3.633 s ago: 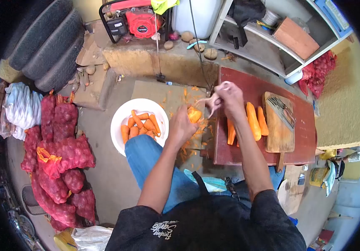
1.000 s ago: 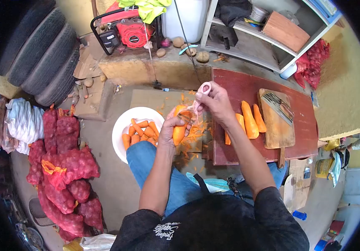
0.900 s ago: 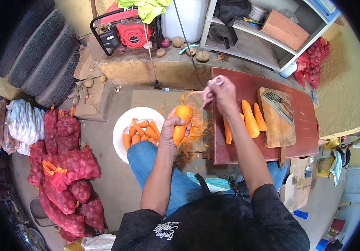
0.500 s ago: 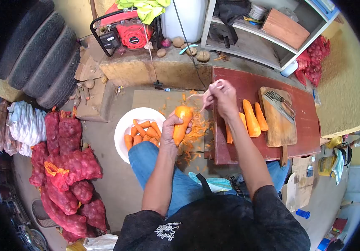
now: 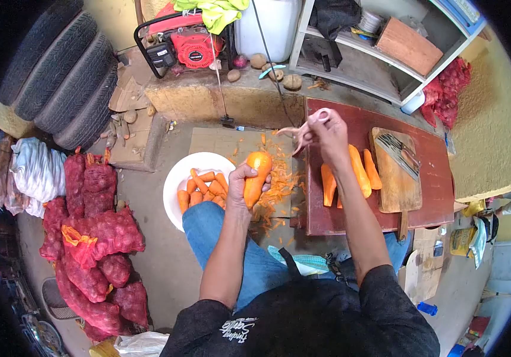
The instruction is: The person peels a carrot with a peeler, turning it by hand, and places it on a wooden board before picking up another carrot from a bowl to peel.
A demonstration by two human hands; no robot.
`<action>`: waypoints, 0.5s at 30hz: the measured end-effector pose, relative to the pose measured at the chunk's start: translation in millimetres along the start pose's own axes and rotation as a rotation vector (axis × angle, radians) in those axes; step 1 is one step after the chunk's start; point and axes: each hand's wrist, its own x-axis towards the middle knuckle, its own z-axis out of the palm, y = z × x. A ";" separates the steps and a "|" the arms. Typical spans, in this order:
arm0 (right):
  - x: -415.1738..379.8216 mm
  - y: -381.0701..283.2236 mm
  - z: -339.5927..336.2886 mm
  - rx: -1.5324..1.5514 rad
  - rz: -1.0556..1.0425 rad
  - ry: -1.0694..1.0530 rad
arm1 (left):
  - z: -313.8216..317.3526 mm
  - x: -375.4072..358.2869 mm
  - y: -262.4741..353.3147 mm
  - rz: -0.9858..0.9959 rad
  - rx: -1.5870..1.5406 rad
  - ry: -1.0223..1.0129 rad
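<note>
I'm holding a carrot point(image 5: 256, 177) in my left hand point(image 5: 243, 185) just left of the middle of the frame, fingers wrapped tight round its lower half so that part is basically hidden; only the fat orange top is sticking up clear. My right hand point(image 5: 328, 131) is up a bit higher and to the right, closed round a pale pink peeler point(image 5: 304, 131); its looped end is poking out by my knuckles and the blade end is pointing left toward the carrot, not touching it. The blade itself is too small and blurry to make out. Under both hands orange peelings point(image 5: 279, 184) are lying scattered over a piece of cardboard point(image 5: 219, 143) on the floor. My right forearm is cutting across the peeled carrots point(image 5: 359, 172) lying on the red table point(image 5: 428, 172), so I can't count them properly. Right of those a wooden cutting board point(image 5: 395, 184) is sitting with something dark and striped on it that I honestly can't identify. Lower left of my left hand, a white bowl point(image 5: 178, 178) is holding unpeeled carrots, and my knee in jeans is covering its near rim. Red mesh sacks point(image 5: 89, 226) are piling up along the left edge, half lost in the lens's dark border, with tyres point(image 5: 59, 71) in the upper left.
</note>
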 end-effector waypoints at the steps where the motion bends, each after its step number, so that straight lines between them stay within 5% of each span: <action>1: -9.2 -6.1 10.6 -0.054 0.044 -0.045 | 2.8 -0.5 -1.2 0.007 -0.029 -0.003; 3: -25.0 -6.2 27.9 -0.021 0.022 -0.230 | 9.0 2.1 -0.7 0.022 -0.077 -0.015; 9: 6.6 19.6 4.0 0.027 -0.028 0.062 | 0.6 3.2 -1.2 -0.002 0.047 -0.132; 15: -15.9 12.3 12.5 0.160 0.129 -0.118 | 14.2 0.2 -0.3 0.046 -0.074 -0.041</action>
